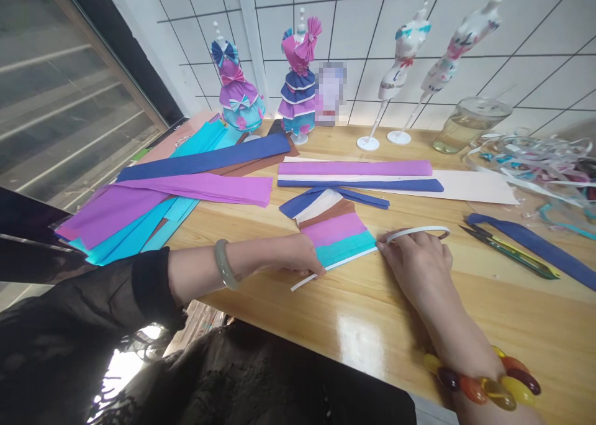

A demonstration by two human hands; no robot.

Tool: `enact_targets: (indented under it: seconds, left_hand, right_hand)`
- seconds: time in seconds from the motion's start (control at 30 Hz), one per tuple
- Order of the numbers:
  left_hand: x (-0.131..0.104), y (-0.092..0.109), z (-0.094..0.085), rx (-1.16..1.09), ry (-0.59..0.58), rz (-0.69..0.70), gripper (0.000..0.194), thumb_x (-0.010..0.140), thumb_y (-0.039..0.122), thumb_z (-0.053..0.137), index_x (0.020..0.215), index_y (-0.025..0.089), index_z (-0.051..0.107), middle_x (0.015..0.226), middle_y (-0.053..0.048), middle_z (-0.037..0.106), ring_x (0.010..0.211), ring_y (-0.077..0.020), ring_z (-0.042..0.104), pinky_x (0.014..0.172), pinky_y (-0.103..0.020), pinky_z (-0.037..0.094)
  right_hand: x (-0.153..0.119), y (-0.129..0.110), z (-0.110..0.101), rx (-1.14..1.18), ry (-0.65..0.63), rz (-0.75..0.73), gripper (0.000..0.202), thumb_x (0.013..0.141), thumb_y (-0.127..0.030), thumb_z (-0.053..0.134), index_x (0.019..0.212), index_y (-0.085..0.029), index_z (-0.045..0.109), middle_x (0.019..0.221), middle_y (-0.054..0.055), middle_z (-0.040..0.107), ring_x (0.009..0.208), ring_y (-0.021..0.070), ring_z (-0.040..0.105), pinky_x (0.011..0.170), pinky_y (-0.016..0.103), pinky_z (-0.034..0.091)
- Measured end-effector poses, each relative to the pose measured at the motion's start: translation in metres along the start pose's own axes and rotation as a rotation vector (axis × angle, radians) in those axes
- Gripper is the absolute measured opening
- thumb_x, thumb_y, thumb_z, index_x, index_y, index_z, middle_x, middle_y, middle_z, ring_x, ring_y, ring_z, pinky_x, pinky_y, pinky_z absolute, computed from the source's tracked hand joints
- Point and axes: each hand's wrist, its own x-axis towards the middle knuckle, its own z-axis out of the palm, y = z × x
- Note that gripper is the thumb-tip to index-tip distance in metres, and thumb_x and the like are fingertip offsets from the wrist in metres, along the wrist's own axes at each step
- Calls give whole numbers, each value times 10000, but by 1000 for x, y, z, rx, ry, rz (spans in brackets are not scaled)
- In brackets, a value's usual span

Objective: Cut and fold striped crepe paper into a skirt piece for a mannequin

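Observation:
My left hand [302, 255] is closed, its fingertips pressing a narrow white strip [351, 258] against the lower edge of a striped piece of crepe paper [333, 229]. The piece has blue, white, brown, purple and turquoise bands. At its lower right corner, my right hand [421, 263] pinches the same strip, whose free end curls over the knuckles. Between my hands the strip lies straight along the turquoise edge, and a short end sticks out past my left fingertips. I cannot tell whether the strip is tape or paper.
Purple [223, 189], turquoise and blue paper strips lie left. More folded strips [354, 168] lie behind my hands. Yellow-green thread snips [516, 254] and a blue strip [540, 242] are right. Dressed mannequins [298, 83], bare mannequins [403, 58], a glass jar [470, 123] and tangled ribbons [544, 161] stand behind.

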Motion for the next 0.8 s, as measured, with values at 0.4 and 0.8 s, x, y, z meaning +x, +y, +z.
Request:
enact_targets:
  seconds: [0.4,0.8]
  left_hand:
    - [4,6,3,173,77,-78,271,620,313,578,454,182,408,420,35,362,402,-90,301,435,-270,195]
    - [-12,9,1,217,40,-10,387,741,344,500,395,178,454,408,9,453,433,-107,422,516,-253,352]
  right_hand:
    - [0,3,3,-2,12,-12,348,899,-437,406,892,-216,674,897,102,596,833,264,485,724,386,329]
    - [1,6,5,0,0,-12,378,897,-466,387,890,-220,674,874,101,611,830,275,492,708,389,342]
